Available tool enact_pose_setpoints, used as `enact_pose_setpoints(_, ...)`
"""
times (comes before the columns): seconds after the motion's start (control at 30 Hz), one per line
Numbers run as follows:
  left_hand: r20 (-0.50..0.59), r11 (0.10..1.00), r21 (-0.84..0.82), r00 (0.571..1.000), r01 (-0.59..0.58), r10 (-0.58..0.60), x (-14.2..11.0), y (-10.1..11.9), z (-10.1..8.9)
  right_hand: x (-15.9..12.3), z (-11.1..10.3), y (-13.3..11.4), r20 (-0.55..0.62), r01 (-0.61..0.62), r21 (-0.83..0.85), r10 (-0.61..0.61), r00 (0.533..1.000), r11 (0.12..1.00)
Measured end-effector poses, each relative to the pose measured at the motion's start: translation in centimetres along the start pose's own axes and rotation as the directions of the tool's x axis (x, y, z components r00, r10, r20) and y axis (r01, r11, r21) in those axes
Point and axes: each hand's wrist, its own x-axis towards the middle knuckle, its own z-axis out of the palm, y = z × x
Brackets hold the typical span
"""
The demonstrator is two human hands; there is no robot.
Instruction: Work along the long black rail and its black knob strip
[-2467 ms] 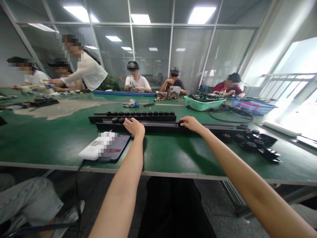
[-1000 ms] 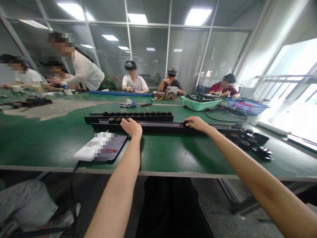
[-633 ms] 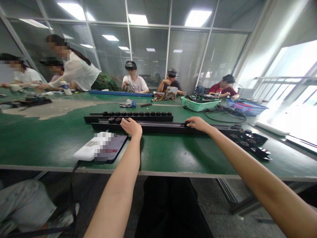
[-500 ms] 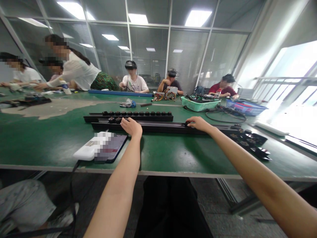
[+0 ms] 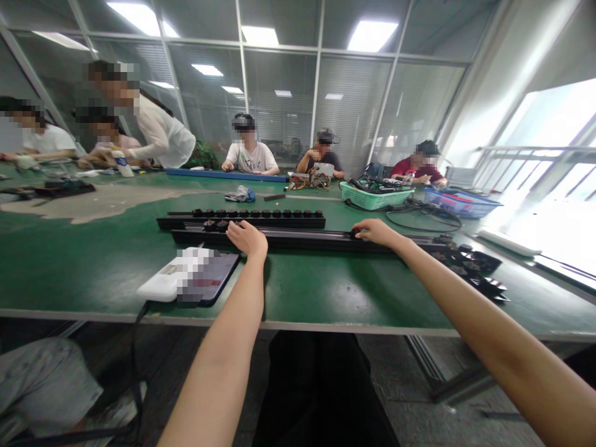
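Observation:
A long black rail [image 5: 298, 239] lies across the green table in front of me, with a row of small black round parts [image 5: 215, 226] near its left end. My left hand [image 5: 249, 239] rests over the rail just right of these, its fingers bent round another small black part that is mostly hidden. Farther right along the same rail, my right hand [image 5: 378, 232] pinches a small black part [image 5: 354, 234] in the rail's channel. Close behind lies a second black rail [image 5: 261, 221] carrying several such black parts in a line.
A white device [image 5: 162, 282] and a phone [image 5: 218, 279] lie left of my forearm. Loose black parts [image 5: 475, 264] are piled at the rail's right end. Beyond stand a green basket [image 5: 375, 197] and a blue basket [image 5: 460, 203], with cables. Several people sit across the table.
My right hand has shifted very slightly to the right with the black part. My left hand stays put. At the far left, a leaning person has drawn back an outstretched arm.

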Motion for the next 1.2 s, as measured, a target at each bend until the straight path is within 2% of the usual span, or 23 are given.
enact_pose_setpoints(0.27, -0.012, 0.998, -0.058, 1.000, 0.016, -0.016, 0.0, -0.1, 0.1, -0.2, 0.1, 0.6, -0.012, -0.009, 0.039, 0.009, 1.000, 0.999)
enact_pose_setpoints(0.57, -0.013, 0.999, -0.050, 1.000, -0.003, 0.002, -0.1, 0.0, 0.0, -0.4, 0.9, 1.2, -0.060, -0.014, 0.098, 0.020, 0.998, 0.995)
enact_pose_setpoints(0.73, -0.012, 0.999, -0.051, 1.000, -0.002, 0.001, -0.1, 0.0, 0.0, -0.6, 1.9, 0.6, -0.121, 0.006, 0.033, -0.002, 0.993, 0.999)
enact_pose_setpoints(0.9, -0.022, 0.999, -0.052, 1.000, 0.006, -0.007, -0.1, -0.1, 0.2, -0.5, 3.3, -0.1, -0.213, -0.067, -0.022, 0.061, 0.975, 0.998)
enact_pose_setpoints(1.2, -0.007, 1.000, -0.031, 1.000, -0.004, 0.004, -0.1, 0.2, 0.0, -1.1, 5.2, 0.5, -0.344, -0.002, 0.087, 0.032, 0.938, 0.996)
